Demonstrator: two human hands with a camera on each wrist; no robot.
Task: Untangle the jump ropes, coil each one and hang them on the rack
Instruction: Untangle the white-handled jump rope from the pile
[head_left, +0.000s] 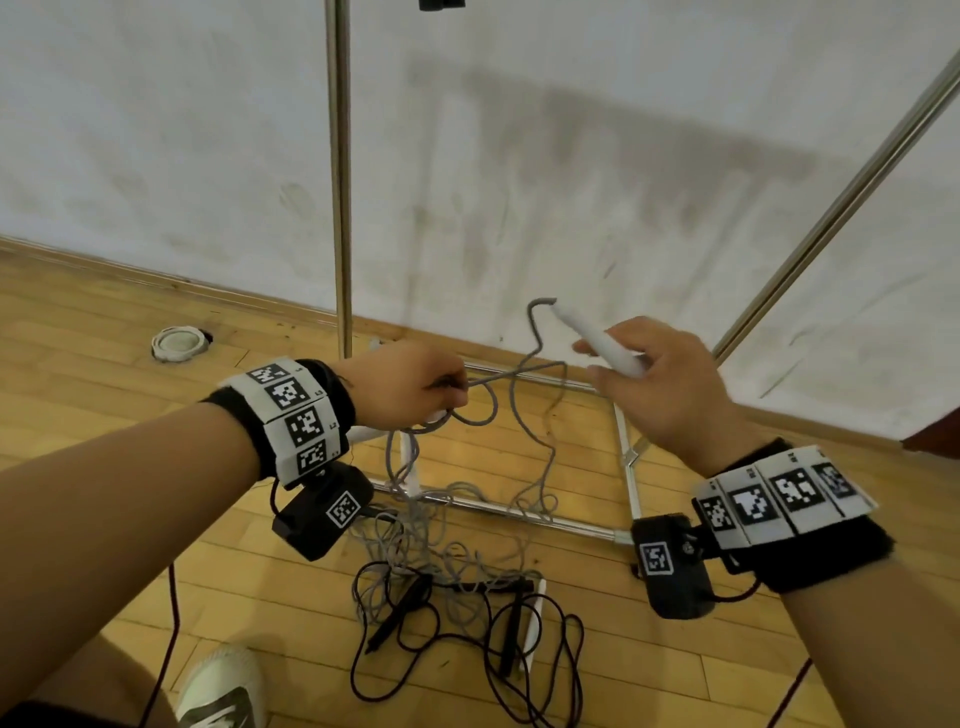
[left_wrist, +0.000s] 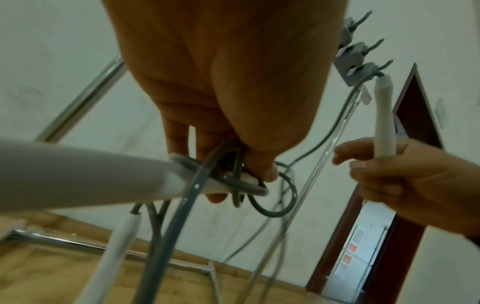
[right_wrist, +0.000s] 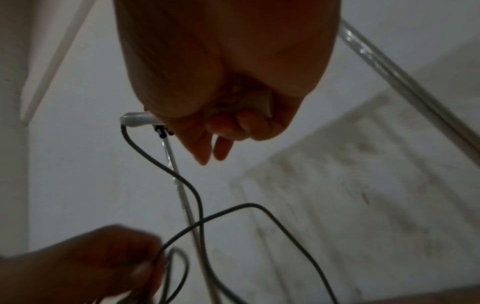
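My right hand (head_left: 649, 364) grips a white jump-rope handle (head_left: 597, 340), its grey cord (head_left: 535, 332) bending out of the far end and down. My left hand (head_left: 415, 387) pinches loops of the same grey cord (left_wrist: 228, 181) against another white handle (left_wrist: 78, 174); a further white handle (left_wrist: 116, 242) hangs below it. On the wooden floor lies a tangle of grey rope (head_left: 441, 540) mixed with a dark rope (head_left: 467, 634) and its black handles (head_left: 397, 613). In the right wrist view the handle tip (right_wrist: 135, 120) and cord (right_wrist: 182, 179) show beside the fingers (right_wrist: 223, 148).
The chrome rack stands ahead: an upright pole (head_left: 340, 182), a slanted pole (head_left: 831, 208) and base bars (head_left: 519, 512) on the floor. Grey hooks (left_wrist: 363, 70) sit on its top bar. A white round fitting (head_left: 176, 343) lies left; my shoe (head_left: 223, 691) below.
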